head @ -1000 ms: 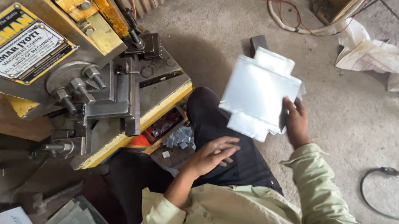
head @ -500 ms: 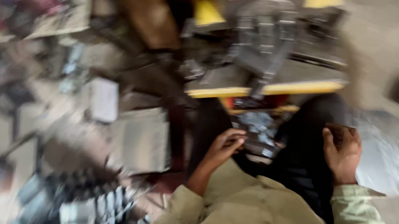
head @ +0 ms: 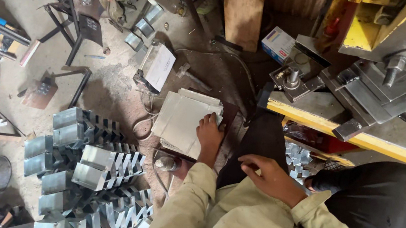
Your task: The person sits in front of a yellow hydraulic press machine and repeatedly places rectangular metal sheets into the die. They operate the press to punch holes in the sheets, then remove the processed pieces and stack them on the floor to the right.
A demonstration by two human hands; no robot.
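A heap of folded metal boxes (head: 92, 167) fills the floor at seven o'clock, seemingly finished, while flat blanks remain (how many is unclear). At centre, the left hand (head: 209, 134) lies open on a stack of pale grey sheet-metal blanks (head: 182, 119); the right hand (head: 269, 175), empty, rests loosely curled on the thigh.

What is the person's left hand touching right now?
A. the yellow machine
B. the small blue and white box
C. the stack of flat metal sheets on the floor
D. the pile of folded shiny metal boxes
C: the left hand lies on the right edge of the stack of flat metal sheets on the floor, while the right hand rests on the person's own dark trouser leg.
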